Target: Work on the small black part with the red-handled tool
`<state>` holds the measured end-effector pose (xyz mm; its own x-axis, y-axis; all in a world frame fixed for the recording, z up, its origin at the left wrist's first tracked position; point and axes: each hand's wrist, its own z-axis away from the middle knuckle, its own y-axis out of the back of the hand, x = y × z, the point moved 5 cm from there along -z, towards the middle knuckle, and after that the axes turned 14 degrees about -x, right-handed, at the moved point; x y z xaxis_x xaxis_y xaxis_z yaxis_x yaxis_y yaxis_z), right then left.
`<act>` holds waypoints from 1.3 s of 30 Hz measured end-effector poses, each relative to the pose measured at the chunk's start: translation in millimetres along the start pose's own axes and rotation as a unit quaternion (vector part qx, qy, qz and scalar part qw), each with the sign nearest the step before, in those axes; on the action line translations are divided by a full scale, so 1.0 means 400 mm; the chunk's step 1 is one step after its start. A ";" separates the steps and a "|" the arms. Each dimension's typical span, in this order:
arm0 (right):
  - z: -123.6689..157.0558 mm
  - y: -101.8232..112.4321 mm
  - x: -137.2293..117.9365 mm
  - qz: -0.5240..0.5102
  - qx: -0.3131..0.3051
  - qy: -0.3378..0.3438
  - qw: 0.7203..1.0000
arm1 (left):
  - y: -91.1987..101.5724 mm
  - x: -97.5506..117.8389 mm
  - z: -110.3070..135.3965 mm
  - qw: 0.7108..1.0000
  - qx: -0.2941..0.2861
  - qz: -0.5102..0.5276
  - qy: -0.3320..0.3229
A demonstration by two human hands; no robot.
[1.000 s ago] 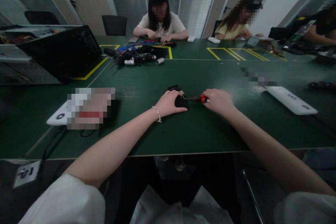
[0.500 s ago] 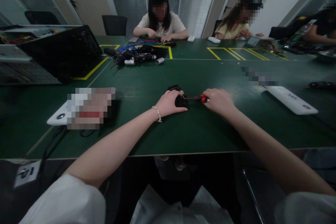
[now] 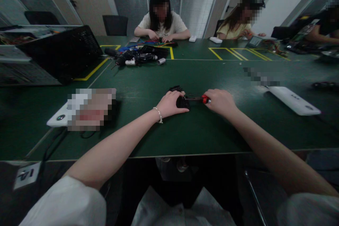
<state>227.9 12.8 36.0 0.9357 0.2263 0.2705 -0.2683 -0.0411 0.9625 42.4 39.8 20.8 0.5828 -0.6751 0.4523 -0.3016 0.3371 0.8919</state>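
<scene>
In the head view my left hand (image 3: 172, 103) is curled round a small black part (image 3: 183, 103) on the green table (image 3: 159, 134) and holds it down. The part's dark upper edge shows beyond the fingers; its exact kind is unclear. My right hand (image 3: 220, 101) grips a screwdriver (image 3: 204, 99) by its red and black handle. Its thin shaft lies nearly level and points left, its tip at the black part near my left fingers. Whether the tip sits in a screw is too small to tell.
A black computer case (image 3: 66, 54) stands at the left. Tangled black cables and a drill (image 3: 124, 58) lie farther back. White power banks (image 3: 293, 100) lie on both sides, the left one beside a blurred pinkish object (image 3: 96, 107). Co-workers (image 3: 162, 21) sit across the table.
Almost nothing differs. Both hands stay in place, and the screwdriver keeps its tip at the black part, its handle perhaps slightly turned.
</scene>
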 end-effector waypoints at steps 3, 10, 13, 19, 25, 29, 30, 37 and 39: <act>0.001 -0.001 0.001 -0.001 0.001 0.003 1.000 | 0.001 0.000 0.001 1.000 0.004 -0.004 0.004; 0.002 0.000 -0.001 -0.003 0.004 0.000 1.000 | 0.000 -0.002 0.000 1.000 0.003 -0.005 0.003; 0.000 0.000 -0.002 0.000 0.007 0.002 1.000 | 0.000 -0.002 -0.001 1.000 0.003 -0.008 0.005; 0.001 -0.001 0.000 -0.002 0.001 0.000 1.000 | 0.003 0.001 0.001 1.000 -0.001 -0.006 0.009; 0.003 0.000 0.000 -0.002 0.005 0.003 1.000 | 0.002 0.000 0.000 1.000 -0.004 0.001 0.007; 0.002 -0.001 0.000 0.003 0.007 0.000 1.000 | 0.002 0.002 0.001 1.000 -0.004 -0.002 0.012; 0.001 -0.002 0.000 0.003 0.006 -0.002 1.000 | 0.002 0.004 0.001 1.000 -0.002 -0.004 0.010; 0.000 -0.003 0.003 -0.004 -0.003 -0.002 1.000 | 0.004 0.003 0.002 1.000 0.003 -0.004 0.008; 0.001 -0.002 0.003 -0.003 -0.002 -0.001 1.000 | 0.004 0.001 0.002 1.000 0.002 -0.004 0.008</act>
<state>229.3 12.7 35.7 0.9379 0.2247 0.2644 -0.2632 -0.0359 0.9641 41.6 39.3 22.4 0.5968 -0.6681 0.4443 -0.2994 0.3284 0.8958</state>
